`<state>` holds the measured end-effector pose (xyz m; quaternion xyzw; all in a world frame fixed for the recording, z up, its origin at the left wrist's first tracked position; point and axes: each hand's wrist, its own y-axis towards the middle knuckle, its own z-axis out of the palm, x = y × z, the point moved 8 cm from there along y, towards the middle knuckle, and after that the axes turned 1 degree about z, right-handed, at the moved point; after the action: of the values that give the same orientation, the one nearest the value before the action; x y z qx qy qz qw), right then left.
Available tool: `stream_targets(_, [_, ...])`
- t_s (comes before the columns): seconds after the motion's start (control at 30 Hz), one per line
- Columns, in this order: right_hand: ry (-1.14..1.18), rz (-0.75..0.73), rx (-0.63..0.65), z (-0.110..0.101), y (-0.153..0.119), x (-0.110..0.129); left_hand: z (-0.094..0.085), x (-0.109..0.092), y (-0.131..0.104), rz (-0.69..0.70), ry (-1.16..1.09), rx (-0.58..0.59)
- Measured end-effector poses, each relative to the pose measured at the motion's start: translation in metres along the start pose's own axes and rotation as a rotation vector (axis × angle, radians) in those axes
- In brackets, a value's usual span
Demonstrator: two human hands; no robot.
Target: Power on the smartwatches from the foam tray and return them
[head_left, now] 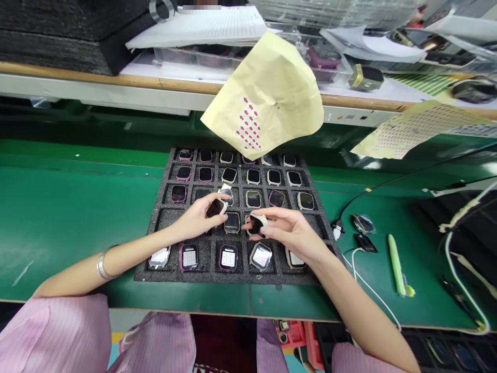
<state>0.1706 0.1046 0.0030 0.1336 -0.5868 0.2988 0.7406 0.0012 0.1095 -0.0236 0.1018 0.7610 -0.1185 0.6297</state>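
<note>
A dark foam tray (240, 277) lies on the green bench, its pockets holding several square smartwatch bodies with purple or pale frames. My left hand (200, 216) grips one pale-framed smartwatch (216, 207) by its edges over the left middle of the tray. Between the fingers and thumb of my right hand (289, 230) is another smartwatch (257, 225), dark face showing, just above a pocket. A smartwatch (232, 223) rests in the pocket between my hands. In the front row, a purple-framed smartwatch (228, 257) and its neighbours have white labels or lit screens; I cannot tell which.
A yellow sheet with red arrow stickers (267, 98) hangs from the shelf over the tray's back row. To the right lie a green pen-like tool (396, 264), a white cable (375, 290) and a small black device (365, 242). Papers and plastic trays crowd the shelf (163, 83).
</note>
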Motion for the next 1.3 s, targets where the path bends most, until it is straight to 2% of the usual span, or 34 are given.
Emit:
stream_targets(0.1, [-0.067, -0.139, -0.124, -0.033, -0.001, 0.027, -0.013, -0.002, 0.008, 0.112, 0.09, -0.052])
stream_targets(0.2, [-0.155, -0.327, -0.359, -0.086, -0.005, 0.048, -0.034, -0.01, 0.011, 0.232, 0.273, -0.157])
stream_targets(0.3, [-0.154, -0.35, -0.51, -0.132, -0.007, 0.041, -0.056, -0.011, 0.008, 0.293, 0.49, -0.255])
stream_targets(0.4, [-0.123, -0.375, -0.585, -0.152, -0.012, 0.028, -0.076, -0.003, 0.001, 0.308, 0.526, -0.348])
stream_targets(0.5, [-0.126, -0.379, -0.598, -0.147, -0.018, 0.018, -0.087, 0.009, -0.007, 0.292, 0.397, -0.412])
stream_targets(0.63, [-0.088, -0.389, -0.631, -0.133, -0.035, 0.011, -0.085, 0.017, -0.024, 0.247, 0.309, -0.42])
stream_targets(0.8, [-0.091, -0.369, -0.597, -0.111, -0.052, 0.005, -0.087, 0.015, -0.047, 0.256, -0.025, -0.416])
stream_targets(0.97, [-0.101, -0.305, -0.515, -0.091, -0.054, 0.004, -0.085, 0.009, -0.048, 0.22, -0.222, -0.375])
stream_targets(1.1, [-0.096, -0.232, -0.441, -0.081, -0.05, 0.0, -0.07, 0.004, -0.042, 0.116, -0.361, -0.268])
stream_targets(1.3, [-0.06, -0.137, -0.305, -0.067, -0.035, 0.007, -0.032, -0.011, -0.02, 0.008, -0.409, -0.119])
